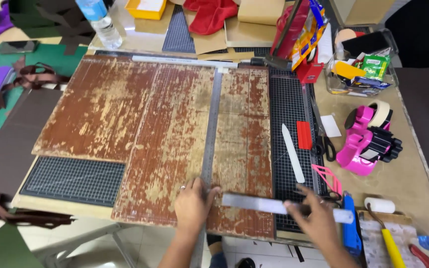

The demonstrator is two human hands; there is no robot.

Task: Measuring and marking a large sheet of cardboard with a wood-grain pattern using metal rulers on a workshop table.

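My left hand (193, 204) rests flat on a worn brown board (160, 129), fingers spread over the near end of a long steel ruler (211, 129) that runs away from me. A ring shows on one finger. My right hand (319, 221) grips a second, shorter steel ruler (274, 206) that lies crosswise near the board's front edge, its left end close to my left fingers. Both rulers lie on the board and on the black cutting mat (289, 114) beside it.
On the mat lie a white bone folder (292, 153), a red block (304, 135), scissors (326, 146) and a pink frame (327, 177). A pink tape dispenser (368, 141) stands right. A water bottle (100, 22), red cloth (209, 15), clear box (361, 69), blue knife (351, 233) and roller (381, 206) surround.
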